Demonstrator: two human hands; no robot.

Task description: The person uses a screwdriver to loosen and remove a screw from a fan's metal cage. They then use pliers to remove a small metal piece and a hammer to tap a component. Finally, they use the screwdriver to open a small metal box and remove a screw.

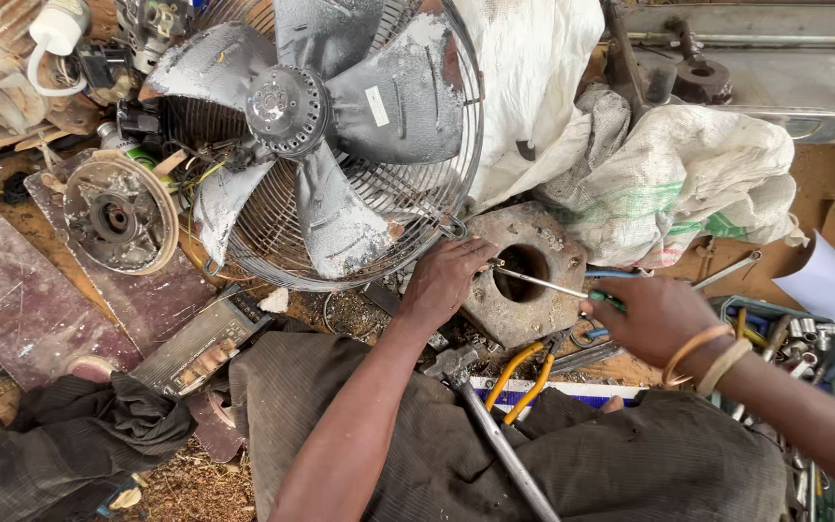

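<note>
Right hand (654,314): fingers (599,307) wrapped tight round the blue-green handle of a thin steel-shafted screwdriver (543,282), with the shaft slanting away from them and the tip at the edge of the dark central hole. Left hand (442,280): fingers (471,253) bent and pressed down just beside that tip, on the rim of the round, rusty, pitted metal disc (533,232). Cannot tell whether anything small is pinched under them.

Disc flat on the ground between both sets of fingers. Beyond the left fingers, touching or nearly touching the disc, a large grey metal fan (331,145) with five dusty blades in a wire guard.

Judged from this: probing or prising inside the hole, steadied by the left hand. Any next move calls for a firm press on the disc and a controlled tip, the shaft being thin and liable to slip towards the left fingers.

Nearer than the right fingers, yellow-handled pliers (524,377) and a bare steel pipe (509,454) against the dark lap cloth (582,464). Two pale bangles (707,356) on the right wrist. Beyond the right fingers, crumpled white woven sacks (678,174). Out past the wrist, a box of sockets and spanners (804,333), cut off by the frame.

Hidden: the hole's inside, lost in shadow, and the disc's near edge under the hands. Clutter far beyond the left fingers too tangled to name.
</note>
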